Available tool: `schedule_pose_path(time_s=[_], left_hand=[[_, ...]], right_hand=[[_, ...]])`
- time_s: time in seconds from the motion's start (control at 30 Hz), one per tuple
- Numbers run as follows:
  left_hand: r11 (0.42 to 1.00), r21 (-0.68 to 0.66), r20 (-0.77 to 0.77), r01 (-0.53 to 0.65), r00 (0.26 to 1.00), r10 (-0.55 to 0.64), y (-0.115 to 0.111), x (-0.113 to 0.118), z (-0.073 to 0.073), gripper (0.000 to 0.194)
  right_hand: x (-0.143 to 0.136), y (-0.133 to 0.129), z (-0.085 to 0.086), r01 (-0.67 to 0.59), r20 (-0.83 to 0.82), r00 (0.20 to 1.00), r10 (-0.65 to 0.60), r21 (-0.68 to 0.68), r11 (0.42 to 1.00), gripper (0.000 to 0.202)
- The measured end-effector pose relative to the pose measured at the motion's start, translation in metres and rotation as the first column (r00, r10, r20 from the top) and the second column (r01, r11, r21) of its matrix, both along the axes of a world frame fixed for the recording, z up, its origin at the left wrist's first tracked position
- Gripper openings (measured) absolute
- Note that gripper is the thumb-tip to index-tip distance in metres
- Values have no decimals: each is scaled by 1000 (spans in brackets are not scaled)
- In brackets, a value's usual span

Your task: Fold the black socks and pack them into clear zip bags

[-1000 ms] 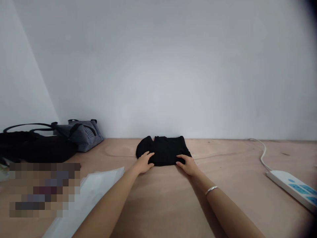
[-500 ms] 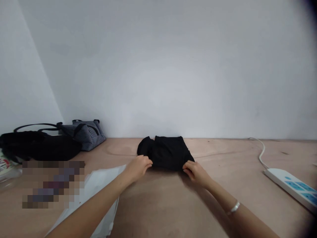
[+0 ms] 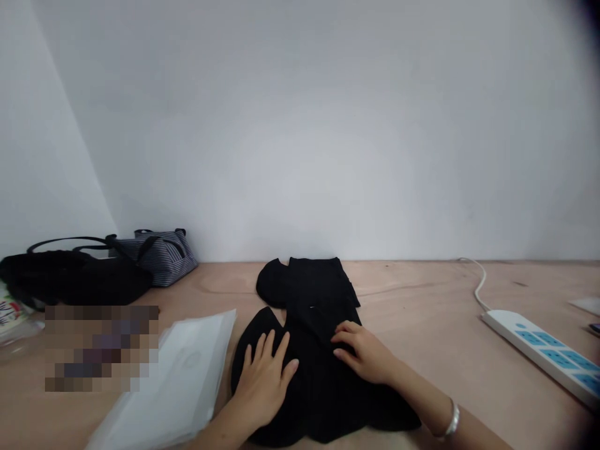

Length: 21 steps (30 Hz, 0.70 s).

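A black cloth garment (image 3: 323, 400) lies spread on the wooden table, its rounded left part and wavy lower edge toward me. Its far part (image 3: 314, 281), close to the wall, also has a rounded lobe at the left; I cannot tell whether this is one piece or two. Flat on the left side of the cloth rests my left hand (image 3: 265, 381), open with fingers spread. My right hand (image 3: 363, 350) touches the cloth's right side, fingers loosely bent, thumb apart from them, gripping nothing that I can see.
Left of the cloth lies a translucent plastic bag (image 3: 182, 369). Behind it at the left are a black bag (image 3: 79, 278) and a striped bag (image 3: 171, 259). A blurred patch hides something there. On the right sits a white power strip (image 3: 539, 350) with its cord.
The near part of the black cloth now extends toward me across the table. Both hands have come back nearer me, released their pinch on its edge and lie on it.
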<state>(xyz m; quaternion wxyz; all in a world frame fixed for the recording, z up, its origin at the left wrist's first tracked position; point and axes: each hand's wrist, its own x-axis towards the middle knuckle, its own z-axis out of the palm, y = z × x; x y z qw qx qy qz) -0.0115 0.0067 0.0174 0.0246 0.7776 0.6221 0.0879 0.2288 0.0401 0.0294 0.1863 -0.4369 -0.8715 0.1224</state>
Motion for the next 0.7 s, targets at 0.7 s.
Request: schedule_pose_path(time_s=[0.7], left_hand=[[991,8,-59,-137,989,137,1,-20,-33,68]], right_hand=[[11,-4,-23,195,271,954,-126,-246,949,73]])
